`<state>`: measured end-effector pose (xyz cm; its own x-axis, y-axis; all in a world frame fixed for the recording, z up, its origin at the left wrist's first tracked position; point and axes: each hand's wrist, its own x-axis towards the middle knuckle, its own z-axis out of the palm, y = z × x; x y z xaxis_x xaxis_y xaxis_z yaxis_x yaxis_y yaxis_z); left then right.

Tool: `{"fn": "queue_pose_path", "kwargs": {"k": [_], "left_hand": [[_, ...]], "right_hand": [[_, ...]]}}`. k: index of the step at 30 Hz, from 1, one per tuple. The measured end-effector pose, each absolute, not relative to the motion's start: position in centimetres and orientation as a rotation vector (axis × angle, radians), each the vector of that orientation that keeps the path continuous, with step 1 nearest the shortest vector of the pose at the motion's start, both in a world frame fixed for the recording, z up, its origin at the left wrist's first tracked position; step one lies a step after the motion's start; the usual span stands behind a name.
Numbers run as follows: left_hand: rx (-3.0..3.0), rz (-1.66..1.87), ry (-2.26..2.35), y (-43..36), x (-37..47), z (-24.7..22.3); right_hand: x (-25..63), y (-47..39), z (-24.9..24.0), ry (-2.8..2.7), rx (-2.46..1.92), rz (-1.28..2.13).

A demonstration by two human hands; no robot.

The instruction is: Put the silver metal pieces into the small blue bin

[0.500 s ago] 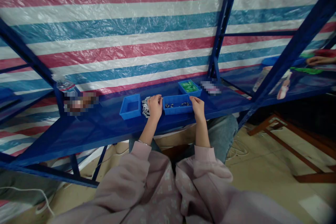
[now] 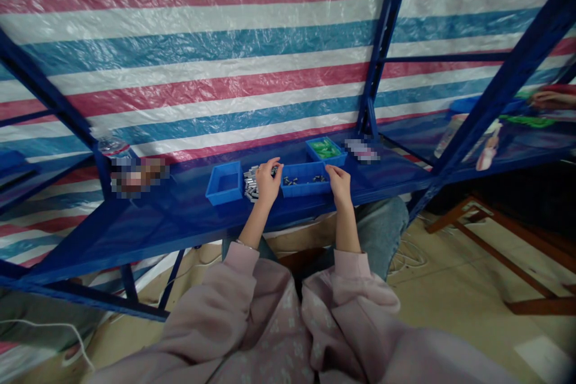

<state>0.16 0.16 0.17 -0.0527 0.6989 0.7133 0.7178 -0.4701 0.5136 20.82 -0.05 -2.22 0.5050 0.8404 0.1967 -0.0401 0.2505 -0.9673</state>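
A long blue tray (image 2: pixel 302 189) with several small metal fittings (image 2: pixel 319 179) in it lies between my hands. My right hand (image 2: pixel 339 182) is closed at the tray's right end, thumb and fingers on its rim. At the tray's left end is my left hand (image 2: pixel 268 183), its thumb and forefinger curled close together; whatever lies between the tips is too small to make out. Beneath and left of that hand is a pile of silvery metal tubes (image 2: pixel 251 182), partly covered by it. An empty-looking blue bin (image 2: pixel 224 193) stands left of the pile.
Behind the tray sits a smaller blue box (image 2: pixel 338 159) of green pieces. A bottle (image 2: pixel 110 145) stands at the left on the blue bench (image 2: pixel 157 222). Blue frame posts (image 2: pixel 371 84) rise behind. Another person's hand (image 2: pixel 551 99) is at far right, near a clear container (image 2: pixel 450 135).
My left hand's fingers have lifted and drawn toward the tray's left end, opening a gap between thumb and forefinger. My right hand stays at the tray's right end.
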Motion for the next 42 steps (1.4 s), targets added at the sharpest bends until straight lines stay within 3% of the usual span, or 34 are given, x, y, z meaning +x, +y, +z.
{"fn": "queue_pose_path", "kwargs": {"k": [8, 23, 31, 42], "left_hand": [[-1.952, -0.907, -2.072, -0.13, -0.27, -0.45], [-2.023, -0.727, -1.938, -0.69, -0.35, -0.31], [-2.073, -0.765, -1.951, -0.52, -0.27, -0.21], [-2.035, -1.283, -1.871, -0.12, -0.27, 0.17]], "right_hand": [[20.76, -0.02, -2.25, -0.869, -1.17, 0.7], [20.64, -0.19, -2.15, -0.856, -1.133, 0.712], [20.72, -0.02, -2.23, -0.854, -1.151, 0.718], [20.72, 0.0, -2.33, -0.873, -1.158, 0.714]]}}
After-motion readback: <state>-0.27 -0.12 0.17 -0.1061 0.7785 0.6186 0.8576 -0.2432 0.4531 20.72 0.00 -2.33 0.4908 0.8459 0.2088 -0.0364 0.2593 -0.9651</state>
